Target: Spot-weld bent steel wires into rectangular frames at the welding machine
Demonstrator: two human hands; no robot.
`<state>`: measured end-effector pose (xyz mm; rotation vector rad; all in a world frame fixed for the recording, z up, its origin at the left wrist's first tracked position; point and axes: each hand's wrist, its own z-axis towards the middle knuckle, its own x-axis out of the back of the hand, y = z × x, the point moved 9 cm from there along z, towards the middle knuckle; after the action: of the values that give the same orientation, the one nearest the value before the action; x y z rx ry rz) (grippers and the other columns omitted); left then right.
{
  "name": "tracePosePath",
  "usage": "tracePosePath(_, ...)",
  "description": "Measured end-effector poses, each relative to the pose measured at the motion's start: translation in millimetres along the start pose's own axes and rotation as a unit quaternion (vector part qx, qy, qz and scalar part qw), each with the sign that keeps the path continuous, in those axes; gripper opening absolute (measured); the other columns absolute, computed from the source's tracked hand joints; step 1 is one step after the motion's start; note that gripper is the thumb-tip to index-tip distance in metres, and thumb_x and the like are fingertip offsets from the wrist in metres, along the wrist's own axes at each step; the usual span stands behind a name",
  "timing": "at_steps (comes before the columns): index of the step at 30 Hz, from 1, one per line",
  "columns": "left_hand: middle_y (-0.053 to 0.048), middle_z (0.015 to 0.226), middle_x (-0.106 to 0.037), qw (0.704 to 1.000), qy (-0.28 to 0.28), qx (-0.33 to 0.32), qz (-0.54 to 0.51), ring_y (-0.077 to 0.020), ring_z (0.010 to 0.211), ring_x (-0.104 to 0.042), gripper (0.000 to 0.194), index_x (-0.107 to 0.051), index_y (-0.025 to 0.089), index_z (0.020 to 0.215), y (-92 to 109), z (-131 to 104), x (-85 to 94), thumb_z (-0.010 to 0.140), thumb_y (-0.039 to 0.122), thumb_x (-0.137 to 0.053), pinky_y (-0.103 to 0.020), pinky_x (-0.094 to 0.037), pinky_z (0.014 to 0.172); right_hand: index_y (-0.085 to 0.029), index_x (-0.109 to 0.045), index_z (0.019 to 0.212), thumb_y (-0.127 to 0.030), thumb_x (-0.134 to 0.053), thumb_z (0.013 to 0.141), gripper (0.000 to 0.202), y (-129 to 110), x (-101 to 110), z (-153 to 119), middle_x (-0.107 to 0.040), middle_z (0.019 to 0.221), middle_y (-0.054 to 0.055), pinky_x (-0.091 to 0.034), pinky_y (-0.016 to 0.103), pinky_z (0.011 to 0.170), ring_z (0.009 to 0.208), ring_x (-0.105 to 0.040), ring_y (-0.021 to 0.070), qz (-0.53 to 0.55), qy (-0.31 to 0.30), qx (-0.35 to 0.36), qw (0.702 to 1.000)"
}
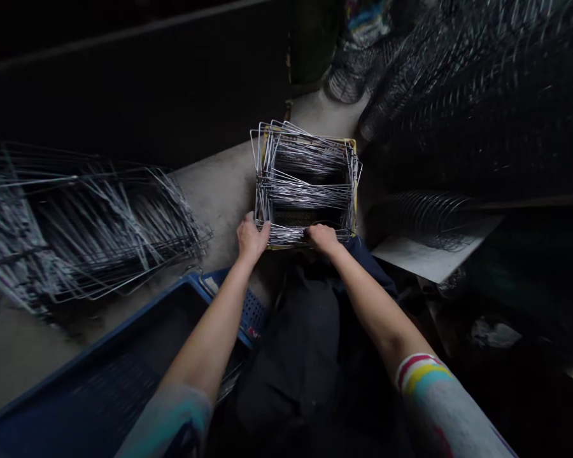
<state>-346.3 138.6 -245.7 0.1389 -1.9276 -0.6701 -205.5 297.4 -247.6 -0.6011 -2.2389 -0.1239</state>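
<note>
A stack of bent metal wire frames (310, 194) fills a yellow crate (354, 145) in front of my legs, some corners poking out over its rim. At the near left corner, my left hand (252, 240) grips the bundle, thumb and fingers on either side of the wires. My right hand (323, 238) is closed around the wires along the near edge, right of the middle. The fingertips of the right hand are hidden beneath it.
A large heap of wire frames (109, 229) lies at the left. Below it sits a blue plastic crate (100, 375). Wire coils (348, 79) stand at the back right, and wire rings (432, 213) rest beside a pale sheet (439, 264) on the right.
</note>
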Motion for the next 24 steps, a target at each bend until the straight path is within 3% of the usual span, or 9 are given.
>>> tracePosePath(6,-0.015,0.091,-0.072,0.999,-0.018,-0.012,0.025,-0.0293,0.090,-0.068,0.037,-0.068,0.012,0.100,-2.8,-3.4,10.9,0.089,0.045,-0.055,-0.034,-0.049,0.082,-0.019,-0.070,0.117,-0.032,-0.046,0.099,0.032,-2.4,4.1,-1.6,-0.069,0.118,0.016,-0.050,0.036,0.091,0.110,-0.066,0.0286,-0.013,0.001,-0.001,1.000)
tracePosePath(12,-0.017,0.103,-0.072,0.997,-0.063,-0.016,0.036,-0.0276,0.099,-0.065,0.045,-0.070,0.011,0.103,-9.8,0.4,17.4,0.094,0.050,-0.052,-0.033,-0.046,0.088,-0.019,-0.069,0.120,-0.039,-0.051,0.098,0.036,2.3,0.5,-2.3,-0.068,0.117,0.019,-0.050,0.038,0.091,0.109,-0.065,0.0305,-0.030,-0.008,-0.028,0.999)
tracePosePath(14,-0.017,0.105,-0.071,0.987,-0.125,-0.101,0.016,-0.0263,0.099,-0.064,0.043,-0.070,0.007,0.108,-7.9,-4.3,16.0,0.097,0.043,-0.050,-0.034,-0.044,0.091,-0.020,-0.070,0.119,-0.044,-0.052,0.096,0.038,3.4,-2.6,2.1,-0.069,0.114,0.018,-0.052,0.040,0.087,0.103,-0.066,0.0317,-0.033,0.007,-0.031,0.999)
tracePosePath(16,-0.015,0.107,-0.071,0.974,-0.157,-0.164,-0.006,-0.0248,0.101,-0.064,0.042,-0.066,0.008,0.121,-19.8,-17.1,24.7,0.095,0.039,-0.052,-0.034,-0.044,0.093,-0.020,-0.072,0.116,-0.049,-0.057,0.092,0.041,1.9,-5.2,7.2,-0.071,0.110,0.017,-0.052,0.039,0.085,0.100,-0.066,0.0311,-0.027,0.032,-0.016,0.999)
tracePosePath(18,-0.013,0.105,-0.072,0.970,-0.171,-0.170,0.005,-0.0248,0.101,-0.065,0.043,-0.067,0.010,0.121,-50.0,-39.9,37.3,0.095,0.040,-0.051,-0.034,-0.044,0.093,-0.018,-0.072,0.115,-0.051,-0.063,0.087,0.044,0.1,-5.7,9.1,-0.071,0.108,0.016,-0.052,0.038,0.085,0.098,-0.065,0.0303,-0.016,0.058,0.009,0.998)
tracePosePath(20,-0.013,0.102,-0.072,0.965,-0.228,-0.118,0.050,-0.0256,0.102,-0.065,0.045,-0.071,0.011,0.113,-97.9,-77.2,39.9,0.097,0.045,-0.046,-0.035,-0.043,0.094,-0.016,-0.071,0.117,-0.053,-0.068,0.083,0.050,-0.8,-3.6,7.0,-0.071,0.110,0.015,-0.052,0.038,0.084,0.098,-0.065,0.0298,-0.001,0.080,0.036,0.996)
tracePosePath(22,-0.012,0.105,-0.072,0.933,-0.346,-0.040,0.093,-0.0250,0.104,-0.066,0.051,-0.071,0.012,0.112,-157.2,-134.4,29.7,0.098,0.050,-0.041,-0.033,-0.044,0.094,-0.015,-0.069,0.123,-0.055,-0.071,0.081,0.058,-0.1,0.6,3.0,-0.070,0.116,0.016,-0.051,0.038,0.085,0.099,-0.064,0.0294,0.014,0.096,0.050,0.994)
tracePosePath(24,-0.011,0.105,-0.073,0.902,-0.421,0.001,0.101,-0.0231,0.099,-0.068,0.050,-0.070,0.013,0.115,-209.0,-198.2,22.8,0.093,0.053,-0.051,-0.029,-0.047,0.088,-0.013,-0.065,0.129,-0.056,-0.073,0.079,0.066,1.8,5.6,-1.0,-0.068,0.120,0.018,-0.049,0.039,0.089,0.104,-0.062,0.0295,0.022,0.109,0.046,0.993)
